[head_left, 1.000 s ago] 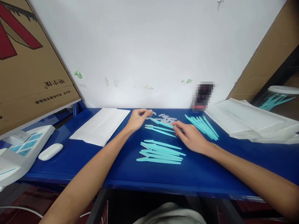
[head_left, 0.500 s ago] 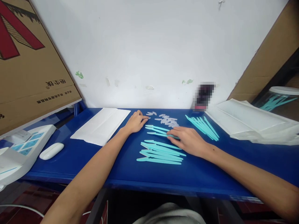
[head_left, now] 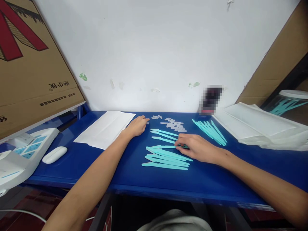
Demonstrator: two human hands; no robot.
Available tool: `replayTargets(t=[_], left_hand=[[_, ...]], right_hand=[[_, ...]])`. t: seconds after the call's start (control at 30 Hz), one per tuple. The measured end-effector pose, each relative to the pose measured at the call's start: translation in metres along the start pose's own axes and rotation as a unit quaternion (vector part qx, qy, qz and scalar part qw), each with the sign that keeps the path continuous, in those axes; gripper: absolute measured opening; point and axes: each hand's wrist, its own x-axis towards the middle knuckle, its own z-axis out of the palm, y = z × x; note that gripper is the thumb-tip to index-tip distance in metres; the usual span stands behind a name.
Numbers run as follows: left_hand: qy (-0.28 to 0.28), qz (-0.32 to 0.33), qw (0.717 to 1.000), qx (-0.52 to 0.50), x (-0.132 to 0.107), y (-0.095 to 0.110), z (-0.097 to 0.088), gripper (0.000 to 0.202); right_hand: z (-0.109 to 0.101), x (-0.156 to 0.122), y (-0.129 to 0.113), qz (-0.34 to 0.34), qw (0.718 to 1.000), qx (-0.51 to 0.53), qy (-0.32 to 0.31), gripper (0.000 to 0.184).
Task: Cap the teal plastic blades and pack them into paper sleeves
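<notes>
Lying nearest, the teal stick pile (head_left: 166,158) fanned on the blue table (head_left: 96,166); the right hand (head_left: 197,148) pinched 1 teal stick (head_left: 163,146) (fingertips closed). Farther back, the left hand (head_left: 136,126) rested half-open near the clear caps (head_left: 173,123).

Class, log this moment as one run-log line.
left hand: resting by clear caps | right hand: fingertips on teal stick atop near pile | surface: blue table

I see the right hand (head_left: 196,148) touching a teal stick (head_left: 163,147); the left hand (head_left: 136,126) rests flat on the blue table (head_left: 96,160).
</notes>
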Motion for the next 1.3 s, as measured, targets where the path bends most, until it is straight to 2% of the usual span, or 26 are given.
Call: replayTargets(t=[0.1,0.2,0.27,0.33,0.43,0.57,0.7,0.77,0.83,1.1,1.3], left_hand=[[0.0,0.007,1.0,-0.011,-0.001,0.001,0.001,0.042],[0.067,0.004,0.994,-0.084,0.0,0.006,-0.003,0.034],[0.123,-0.018,0.976,-0.179,0.001,0.013,-0.006,0.028],[0.153,-0.058,0.935,-0.315,0.003,0.02,-0.008,0.024],[0.155,-0.096,0.857,-0.481,0.006,0.028,-0.006,0.03],[0.15,-0.12,0.793,-0.579,0.009,0.033,-0.002,0.037],[0.136,-0.127,0.753,-0.631,0.009,0.034,-0.002,0.038],[0.134,-0.128,0.747,-0.638,0.009,0.035,-0.003,0.038],[0.129,-0.128,0.754,-0.631,0.009,0.035,-0.003,0.04],[0.109,-0.091,0.817,-0.559,0.005,0.041,-0.002,0.044],[0.134,-0.075,0.823,-0.547,0.006,0.042,-0.001,0.044]], right_hand=[[0.002,0.001,0.0,-0.001,1.0,-0.021,0.007,0.019],[0.001,0.002,-0.003,-0.012,0.998,-0.068,0.015,0.02],[-0.001,0.002,-0.006,-0.01,0.996,-0.088,0.018,0.022],[-0.003,0.002,-0.007,0.001,0.996,-0.085,0.025,0.023],[-0.006,0.002,-0.008,0.042,0.996,-0.054,0.056,0.023],[-0.006,0.002,-0.006,0.115,0.988,0.023,0.097,0.019],[-0.005,0.002,-0.003,0.137,0.983,0.051,0.111,0.017],[-0.004,0.002,-0.003,0.144,0.982,0.052,0.109,0.017],[-0.004,0.001,-0.003,0.15,0.982,0.05,0.105,0.018],[-0.002,-0.002,0.0,0.126,0.986,0.023,0.11,0.029],[0.0,0.0,0.002,0.136,0.985,0.008,0.102,0.03]])
